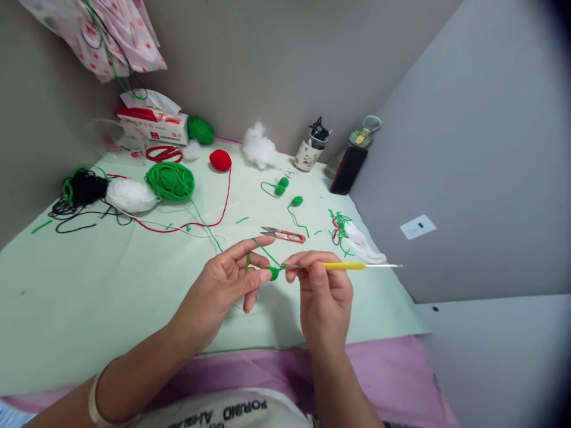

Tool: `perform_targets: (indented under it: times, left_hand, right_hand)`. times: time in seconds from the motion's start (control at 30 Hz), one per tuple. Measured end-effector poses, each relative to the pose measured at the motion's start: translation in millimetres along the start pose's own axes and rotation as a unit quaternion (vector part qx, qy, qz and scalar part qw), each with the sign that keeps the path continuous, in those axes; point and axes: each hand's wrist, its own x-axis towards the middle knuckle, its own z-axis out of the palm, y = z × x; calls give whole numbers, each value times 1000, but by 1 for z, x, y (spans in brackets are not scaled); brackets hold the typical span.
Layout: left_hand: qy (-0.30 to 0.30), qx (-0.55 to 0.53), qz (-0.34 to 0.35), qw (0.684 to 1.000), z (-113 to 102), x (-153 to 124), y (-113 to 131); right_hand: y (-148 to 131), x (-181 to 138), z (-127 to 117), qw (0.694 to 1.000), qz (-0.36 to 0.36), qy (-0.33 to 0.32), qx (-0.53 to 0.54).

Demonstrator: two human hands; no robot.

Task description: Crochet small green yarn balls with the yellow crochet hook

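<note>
My left hand (227,284) pinches a small green crocheted piece (273,273) between thumb and fingers, and a green yarn strand (263,249) runs over its raised index finger. My right hand (323,291) grips a yellow-handled crochet hook (345,266) whose metal end points right; its working tip is at the green piece. The strand leads back to a green yarn ball (170,181) at the left rear of the pale green table (111,279).
Orange thread snips (285,235) lie just beyond my hands. A white yarn ball (131,195), black yarn (84,187), red ball (220,159), stuffing (259,147), small green crocheted bits (281,187), yarn scraps (341,229), a jar (311,151), a dark phone (348,169) and a tissue box (154,123) stand further back.
</note>
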Motion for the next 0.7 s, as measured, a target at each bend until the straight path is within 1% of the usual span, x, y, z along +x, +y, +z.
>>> perform_targets:
  times: [0.07, 0.23, 0.37, 0.47, 0.7]
  left_hand:
    - [-3, -15, -12, 1000, 1, -1, 1]
    - [-24, -72, -48, 996, 3, -1, 3]
    - [-22, -91, -57, 994, 1, 0, 2]
    - [-15, -82, -57, 995, 1, 0, 1]
    - [-12, -31, -15, 999, 1, 0, -2]
  right_hand:
    - [1, 3, 0, 999, 36, 3, 40]
    - [0, 6, 0, 988, 95, -12, 122]
    - [0, 5, 0, 983, 121, -18, 137]
    - [1, 4, -2, 988, 102, -25, 116]
    - [1, 0, -6, 999, 0, -44, -8]
